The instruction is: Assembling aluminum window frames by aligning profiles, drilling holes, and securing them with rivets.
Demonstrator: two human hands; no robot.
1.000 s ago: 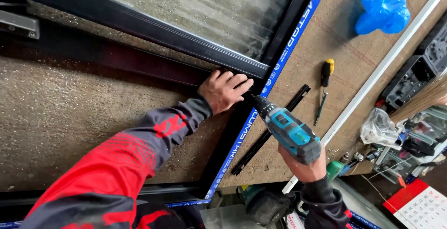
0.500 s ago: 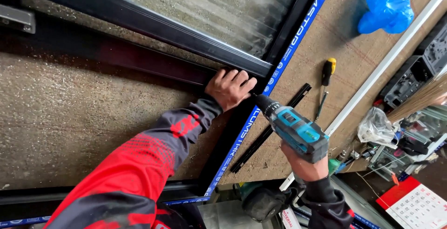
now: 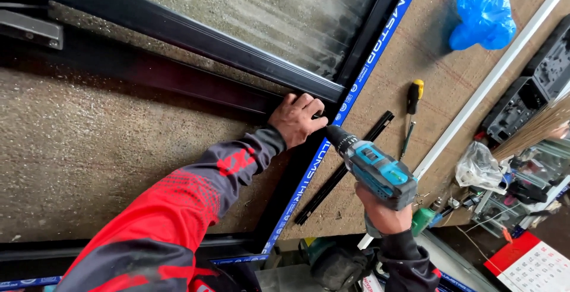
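The left hand [image 3: 295,118] presses, fingers spread, on the black window frame [image 3: 196,42]. The right hand [image 3: 383,212] grips a teal cordless drill [image 3: 374,167], its nose just right of those fingers. A screwdriver [image 3: 411,111] lies further right on the counter [image 3: 415,48].

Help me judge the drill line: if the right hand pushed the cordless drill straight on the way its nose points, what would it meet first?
Probably the black window frame beside the left hand; depth is unclear.
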